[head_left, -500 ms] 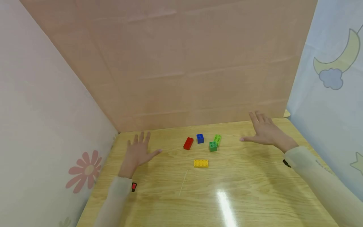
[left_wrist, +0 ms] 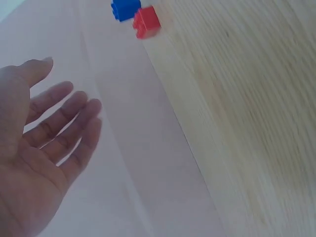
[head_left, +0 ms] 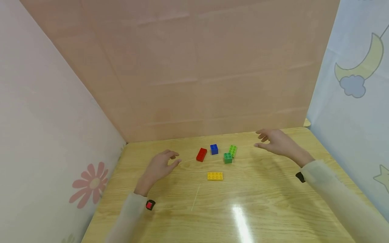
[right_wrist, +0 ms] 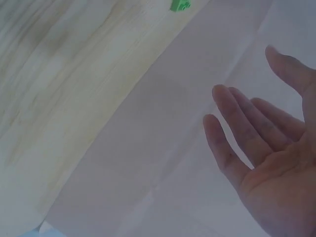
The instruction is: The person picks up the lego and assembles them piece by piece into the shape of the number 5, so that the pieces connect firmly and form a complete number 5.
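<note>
Near the middle of the head view, five small toy bricks lie on the wooden table [head_left: 273, 202]. The red brick [head_left: 201, 154] is the one nearest to the left hand [head_left: 159, 167]; it lies just right of the fingertips of this hand, but they do not touch it. Just right of the red brick is the blue brick [head_left: 214, 149], and further right the dark green brick [head_left: 228, 157] touches the light green brick [head_left: 233, 150], which is a little behind it. The yellow brick [head_left: 215, 176] lies flat and alone, lower in the frame than the other four.

The left hand hovers above the table, left of the bricks, and holds nothing. In the head view its fingers look loosely bent toward the thumb; in the left wrist view the palm is open and the fingers are relaxed and a little apart. In this wrist view the red brick [left_wrist: 146, 21] and the blue brick [left_wrist: 125, 8] appear at the top edge, well apart from the hand [left_wrist: 34, 148].

The right hand [head_left: 278, 143] hovers to the right of the green bricks, also holding nothing, with loose, slightly bent fingers. In the right wrist view the hand [right_wrist: 269, 163] is open, and one green brick [right_wrist: 179, 5] is at the top edge.

Behind the table stands a pinkish panel [head_left: 194, 67]. At the left is a pale wall with a flower [head_left: 89, 184], at the right a light blue wall with a moon and a cloud [head_left: 360, 72].
</note>
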A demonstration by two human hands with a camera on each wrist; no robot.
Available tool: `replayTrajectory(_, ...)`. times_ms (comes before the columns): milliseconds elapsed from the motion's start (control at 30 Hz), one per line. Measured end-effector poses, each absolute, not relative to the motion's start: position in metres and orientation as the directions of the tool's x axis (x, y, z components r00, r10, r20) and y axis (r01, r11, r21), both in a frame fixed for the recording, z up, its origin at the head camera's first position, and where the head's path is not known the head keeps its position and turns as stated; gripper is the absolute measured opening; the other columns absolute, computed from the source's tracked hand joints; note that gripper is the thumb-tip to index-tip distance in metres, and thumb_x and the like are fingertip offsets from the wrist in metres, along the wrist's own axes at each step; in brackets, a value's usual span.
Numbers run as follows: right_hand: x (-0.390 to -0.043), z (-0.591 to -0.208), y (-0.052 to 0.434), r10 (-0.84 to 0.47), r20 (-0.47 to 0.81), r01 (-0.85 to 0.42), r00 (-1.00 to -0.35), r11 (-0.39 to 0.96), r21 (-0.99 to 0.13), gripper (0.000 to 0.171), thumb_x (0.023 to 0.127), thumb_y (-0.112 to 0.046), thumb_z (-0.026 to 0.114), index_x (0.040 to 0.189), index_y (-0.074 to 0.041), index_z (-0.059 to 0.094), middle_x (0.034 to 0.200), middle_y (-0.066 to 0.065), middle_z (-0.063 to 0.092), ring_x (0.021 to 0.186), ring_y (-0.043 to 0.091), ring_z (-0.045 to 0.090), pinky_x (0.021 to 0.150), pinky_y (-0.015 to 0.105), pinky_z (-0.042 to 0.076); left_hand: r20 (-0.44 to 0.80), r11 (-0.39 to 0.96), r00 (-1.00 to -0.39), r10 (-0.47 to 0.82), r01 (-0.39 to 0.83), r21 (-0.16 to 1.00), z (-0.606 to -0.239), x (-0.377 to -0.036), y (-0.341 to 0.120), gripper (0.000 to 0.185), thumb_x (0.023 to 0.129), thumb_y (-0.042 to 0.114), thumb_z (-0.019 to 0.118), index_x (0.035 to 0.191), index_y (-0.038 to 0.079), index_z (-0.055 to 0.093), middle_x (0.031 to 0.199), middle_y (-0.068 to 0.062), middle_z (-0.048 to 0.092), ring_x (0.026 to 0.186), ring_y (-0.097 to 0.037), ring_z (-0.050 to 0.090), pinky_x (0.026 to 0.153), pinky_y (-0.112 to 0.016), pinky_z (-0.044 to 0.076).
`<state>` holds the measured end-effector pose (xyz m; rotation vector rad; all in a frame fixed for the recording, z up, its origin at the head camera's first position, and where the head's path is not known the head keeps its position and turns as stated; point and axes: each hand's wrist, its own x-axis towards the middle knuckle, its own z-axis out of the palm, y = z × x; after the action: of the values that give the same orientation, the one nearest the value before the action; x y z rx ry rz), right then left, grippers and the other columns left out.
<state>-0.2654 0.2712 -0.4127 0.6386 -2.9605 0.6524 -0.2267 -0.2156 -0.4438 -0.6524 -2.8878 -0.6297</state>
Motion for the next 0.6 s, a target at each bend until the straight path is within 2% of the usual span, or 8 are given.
replayTrajectory(167, -0.263, -0.421, 0.263, -0.398, 0.166, -0.429, -0.902, 0.792, -0.433, 0.052, 0.097, -0.030, 0.078, 0.134, 0.005, 0.066, 0.125, 0.024, 0.074, 0.108, 0.038, 0.074, 0.094, 0.057, 0.059, 0.247, 0.771, -0.861, 0.445, 0.508, 0.383, -0.453, -0.222, -0.201, 0.030, 0.102, 0.030, 0.070, 0.123, 0.009, 0.074, 0.119, -0.005, 0.074, 0.108, -0.027, 0.074, 0.092, -0.045, 0.063)
replayTrajectory(367, -0.260, -0.431, 0.252, -0.415, 0.155, -0.436, -0.896, 0.760, -0.482, 0.049, 0.097, -0.027, 0.077, 0.134, 0.003, 0.067, 0.129, 0.024, 0.072, 0.113, 0.039, 0.072, 0.097, 0.058, 0.058, 0.244, 0.749, -0.829, 0.504, 0.560, 0.353, -0.464, -0.214, -0.185, 0.027, 0.101, 0.026, 0.073, 0.121, 0.007, 0.075, 0.117, -0.005, 0.075, 0.105, -0.025, 0.075, 0.093, -0.042, 0.063)
replayTrajectory(600, -0.257, -0.441, 0.235, -0.399, 0.141, -0.408, -0.906, 0.735, -0.542, 0.050, 0.098, -0.027, 0.076, 0.137, 0.002, 0.065, 0.134, 0.024, 0.070, 0.120, 0.043, 0.067, 0.101, 0.059, 0.056, 0.229, 0.740, -0.813, 0.535, 0.582, 0.338, -0.470, -0.208, -0.171, 0.030, 0.100, 0.026, 0.073, 0.125, 0.008, 0.073, 0.127, -0.008, 0.075, 0.118, -0.028, 0.073, 0.100, -0.044, 0.061)
